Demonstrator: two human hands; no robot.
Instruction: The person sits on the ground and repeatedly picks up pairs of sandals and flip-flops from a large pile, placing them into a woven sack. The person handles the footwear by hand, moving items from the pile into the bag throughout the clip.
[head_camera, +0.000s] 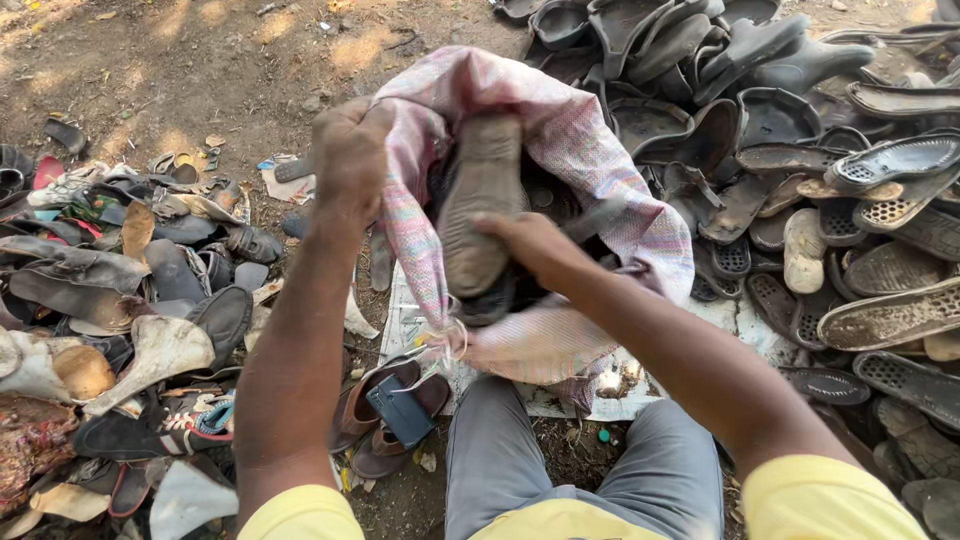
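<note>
Head view, looking down at dirt ground (200, 70) with a person seated, grey trousers and yellow sleeves at the bottom edge.

Left hand (350, 150) is closed in a fist on the upper left rim of a pink-and-white woven sack (600, 150), holding the mouth open. Right hand (535, 245) is closed around a worn shoe sole (480, 205), dusty brown, tread side up, long axis running toward the far edge of the view. Sole sits right in the sack's mouth, its near end low at the opening; dark items show inside the sack behind it, probably more soles, too shadowed to be sure.

Sack lies between the knees on a pale printed sheet (410, 320) spread on the ground.

Right side of the ground: big pile of black rubber soles (780, 120), dense, reaching from the far edge to the near right corner, touching the sack's right flank. Several have perforated tread; one pale sole (803, 250) lies among them.

Left side: mixed heap of shoe scraps (120, 280), leather uppers, grey and tan pieces, a black sneaker with white stripes (150, 430) near the left arm.

Near the left knee: a pair of brown sandals (375, 420) with a dark blue phone (400, 410) lying on top of them. Scraps of paper and small litter scattered on the dirt past the sack's left rim.
</note>
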